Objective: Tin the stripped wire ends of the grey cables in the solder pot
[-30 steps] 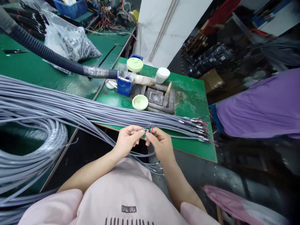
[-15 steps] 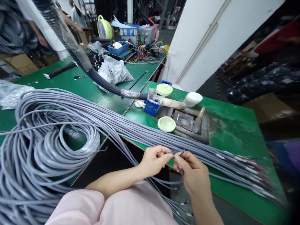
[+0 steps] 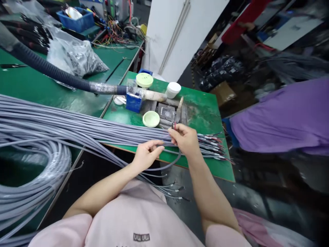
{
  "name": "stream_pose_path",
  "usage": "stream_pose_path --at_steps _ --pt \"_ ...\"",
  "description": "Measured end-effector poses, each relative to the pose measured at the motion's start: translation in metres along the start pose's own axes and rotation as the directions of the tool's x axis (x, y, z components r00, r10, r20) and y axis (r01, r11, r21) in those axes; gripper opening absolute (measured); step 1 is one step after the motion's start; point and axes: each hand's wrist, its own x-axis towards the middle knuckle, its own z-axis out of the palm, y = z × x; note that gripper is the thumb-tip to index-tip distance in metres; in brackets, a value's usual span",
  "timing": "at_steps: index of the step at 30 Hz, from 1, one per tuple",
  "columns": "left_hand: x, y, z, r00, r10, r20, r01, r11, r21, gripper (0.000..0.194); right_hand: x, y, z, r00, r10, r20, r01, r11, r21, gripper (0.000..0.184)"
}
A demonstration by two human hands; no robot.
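My right hand (image 3: 185, 140) pinches a grey cable (image 3: 174, 161) near its end, and thin red and black wires stick up past the fingertips. The cable curves down from this hand and back under my left hand. My left hand (image 3: 147, 155) is just left of it, thumb and fingers apart, with nothing visible between them. Behind both hands a thick bundle of grey cables (image 3: 115, 128) runs across the bench; its stripped ends, red, black and white, lie at the right. More loose cable ends (image 3: 171, 187) hang below the bench edge.
Beyond the bundle sits a dark framed block with a shiny metal square (image 3: 167, 112). Around it are a pale green lid (image 3: 151, 119), a yellow-green tub (image 3: 144, 80), a white tub (image 3: 173, 90) and a blue box (image 3: 133, 103) under a corrugated hose (image 3: 64, 77). Coiled cables (image 3: 51, 164) lie left.
My hands have come apart. The right hand has lifted the cable end toward the framed block, while my left hand has let go. The view has swung right.
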Motion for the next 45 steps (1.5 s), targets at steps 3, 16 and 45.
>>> stream_pose_path --at_steps 3,16,45 --pt "0.009 -0.008 -0.017 0.943 0.33 -0.042 -0.298 0.895 0.333 0.02 0.029 -0.006 -0.004 0.998 0.0 0.055 0.009 0.987 -0.16 0.025" --pt "0.023 -0.035 -0.042 0.781 0.617 0.094 -0.527 0.571 0.63 0.012 0.111 -0.012 0.045 0.915 0.167 0.366 0.235 0.518 -0.823 0.016" --pt "0.026 -0.034 -0.043 0.825 0.545 0.149 -0.497 0.576 0.649 0.014 0.161 0.028 -0.018 0.95 0.309 0.048 -0.091 0.419 -0.903 0.011"
